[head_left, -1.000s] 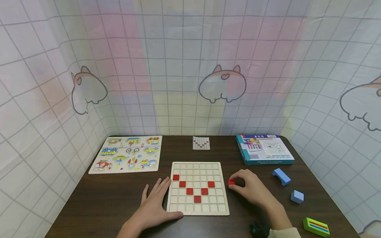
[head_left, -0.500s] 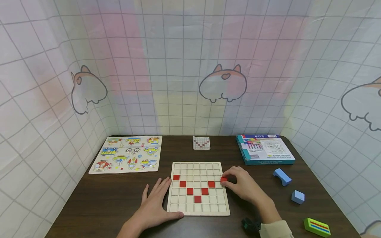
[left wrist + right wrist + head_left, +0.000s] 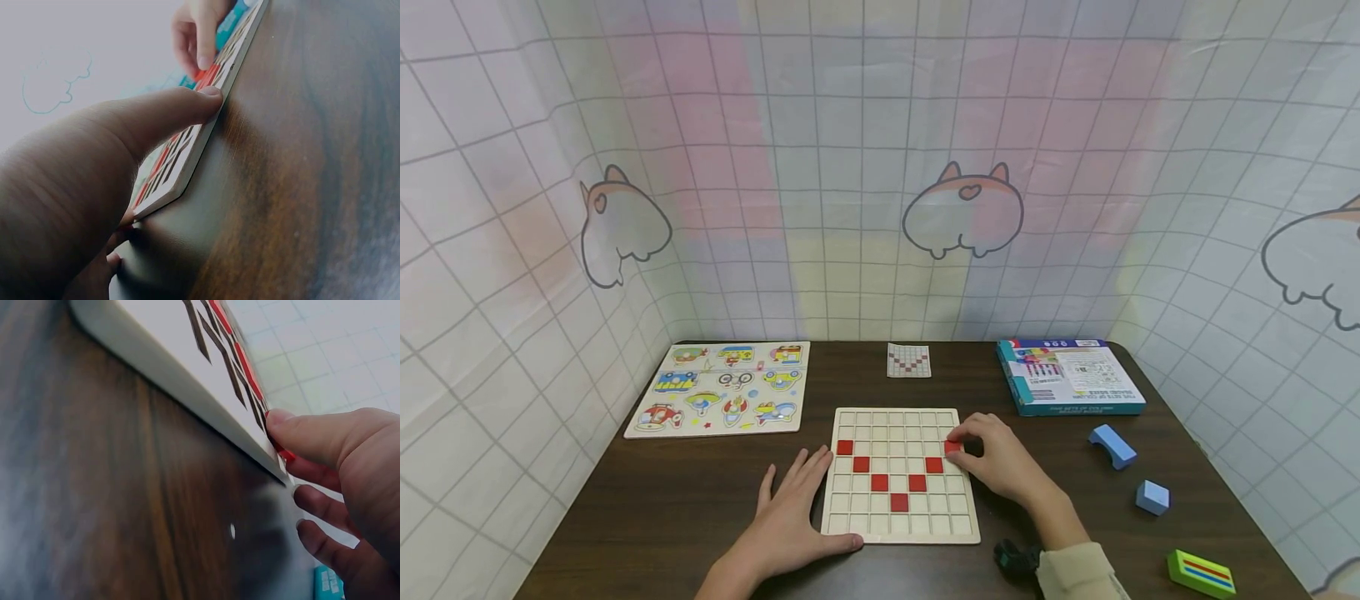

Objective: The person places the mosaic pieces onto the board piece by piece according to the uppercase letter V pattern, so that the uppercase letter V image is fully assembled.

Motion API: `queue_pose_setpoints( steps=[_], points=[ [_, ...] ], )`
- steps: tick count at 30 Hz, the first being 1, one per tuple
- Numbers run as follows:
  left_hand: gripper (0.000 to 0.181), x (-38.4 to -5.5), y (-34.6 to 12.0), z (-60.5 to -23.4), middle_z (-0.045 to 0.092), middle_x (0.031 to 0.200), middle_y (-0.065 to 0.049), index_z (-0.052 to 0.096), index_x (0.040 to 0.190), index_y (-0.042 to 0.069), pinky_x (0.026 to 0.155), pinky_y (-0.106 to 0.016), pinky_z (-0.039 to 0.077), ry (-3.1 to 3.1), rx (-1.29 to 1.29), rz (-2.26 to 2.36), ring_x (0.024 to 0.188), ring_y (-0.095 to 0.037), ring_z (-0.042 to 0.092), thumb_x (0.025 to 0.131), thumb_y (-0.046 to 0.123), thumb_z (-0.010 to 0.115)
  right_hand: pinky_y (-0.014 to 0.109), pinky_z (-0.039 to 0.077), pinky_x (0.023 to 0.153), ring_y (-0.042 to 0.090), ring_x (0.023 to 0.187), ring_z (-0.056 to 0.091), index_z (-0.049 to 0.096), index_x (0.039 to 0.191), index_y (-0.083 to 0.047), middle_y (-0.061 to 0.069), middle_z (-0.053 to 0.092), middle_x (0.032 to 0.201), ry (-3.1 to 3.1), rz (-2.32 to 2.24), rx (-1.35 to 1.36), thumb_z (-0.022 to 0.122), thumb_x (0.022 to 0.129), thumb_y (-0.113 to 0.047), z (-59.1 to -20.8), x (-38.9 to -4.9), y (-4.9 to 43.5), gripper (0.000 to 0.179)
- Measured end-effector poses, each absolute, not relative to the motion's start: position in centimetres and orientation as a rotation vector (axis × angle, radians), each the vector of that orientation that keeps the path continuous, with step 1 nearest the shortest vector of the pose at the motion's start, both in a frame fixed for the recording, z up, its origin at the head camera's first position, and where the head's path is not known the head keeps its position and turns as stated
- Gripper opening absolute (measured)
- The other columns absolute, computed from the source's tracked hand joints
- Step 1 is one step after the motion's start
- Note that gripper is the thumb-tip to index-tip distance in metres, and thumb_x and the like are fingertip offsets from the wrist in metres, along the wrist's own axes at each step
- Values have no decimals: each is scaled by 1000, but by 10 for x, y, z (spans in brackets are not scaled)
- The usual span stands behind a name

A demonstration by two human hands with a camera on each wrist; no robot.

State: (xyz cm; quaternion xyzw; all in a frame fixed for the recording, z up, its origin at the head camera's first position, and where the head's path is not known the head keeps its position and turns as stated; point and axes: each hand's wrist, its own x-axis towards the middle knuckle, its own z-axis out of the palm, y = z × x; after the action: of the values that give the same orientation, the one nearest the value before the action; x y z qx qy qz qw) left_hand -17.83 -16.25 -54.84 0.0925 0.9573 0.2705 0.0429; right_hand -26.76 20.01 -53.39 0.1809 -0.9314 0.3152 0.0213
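Observation:
A cream grid board [image 3: 898,537] lies flat on the table, with several red square tiles in its cells forming a V shape. My left hand [image 3: 786,517] rests at the board's left side, fingers spread along its edge and the thumb on its near left corner. At the board's right side, my right hand [image 3: 1003,462] pinches a red square tile [image 3: 952,447] between thumb and fingers, over the rightmost column. In the right wrist view this tile [image 3: 285,454] shows at the board's edge, partly covered by the thumb. Whether it sits fully in a cell cannot be told.
A small pattern card [image 3: 908,361] lies behind the board. A picture puzzle board [image 3: 715,392] is at the back left, a flat box [image 3: 1075,379] at the back right. On the right lie a blue arch block [image 3: 1112,447], a blue block [image 3: 1152,497] and a green striped block [image 3: 1201,574].
My right hand has moved left with the red tile, from beside the board to over its rightmost column. The left hand has stayed in place.

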Motion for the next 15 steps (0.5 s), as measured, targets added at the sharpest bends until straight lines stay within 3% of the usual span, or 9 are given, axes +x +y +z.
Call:
queue_pose_setpoints(
  steps=[15],
  points=[
    [139, -179, -163, -550, 31, 184, 5, 33, 177, 26, 133, -75, -1, 2929, 283, 822, 175, -31, 17, 67, 98, 78, 49, 58, 108, 16, 115, 58, 83, 114, -25, -10, 71, 113, -2913, 1004, 497, 88, 98, -27, -533, -270, 191, 17]
  ],
)
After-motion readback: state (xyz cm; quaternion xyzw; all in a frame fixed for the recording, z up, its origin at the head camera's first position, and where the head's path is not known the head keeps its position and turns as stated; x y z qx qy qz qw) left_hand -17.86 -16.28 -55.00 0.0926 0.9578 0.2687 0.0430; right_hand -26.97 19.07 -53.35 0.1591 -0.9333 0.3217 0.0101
